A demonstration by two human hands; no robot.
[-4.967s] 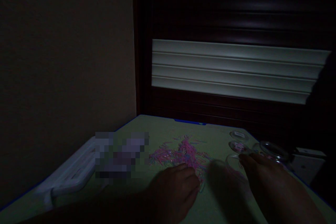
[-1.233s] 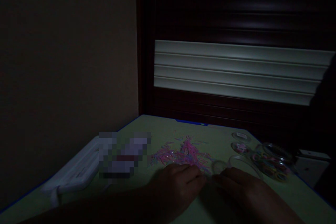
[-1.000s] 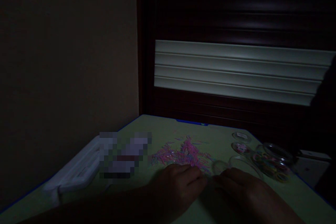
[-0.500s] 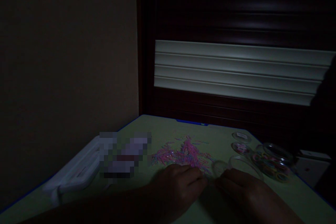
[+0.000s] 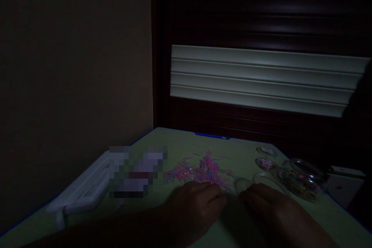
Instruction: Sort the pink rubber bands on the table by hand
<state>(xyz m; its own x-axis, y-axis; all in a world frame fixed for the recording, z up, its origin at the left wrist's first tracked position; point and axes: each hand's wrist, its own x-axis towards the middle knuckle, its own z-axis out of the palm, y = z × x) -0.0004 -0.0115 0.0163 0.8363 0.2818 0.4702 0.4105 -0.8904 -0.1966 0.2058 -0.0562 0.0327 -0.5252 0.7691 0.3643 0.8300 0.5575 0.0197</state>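
Pretty dark from the head cam, but the left hand (image 5: 194,205) and right hand (image 5: 270,205) sit close together, nearly meeting at the near edge of a pile of pink rubber bands (image 5: 207,170). Can't tell if they're pinching anything. A glass jar of colored bands (image 5: 303,181) sits right on the green table (image 5: 180,141).
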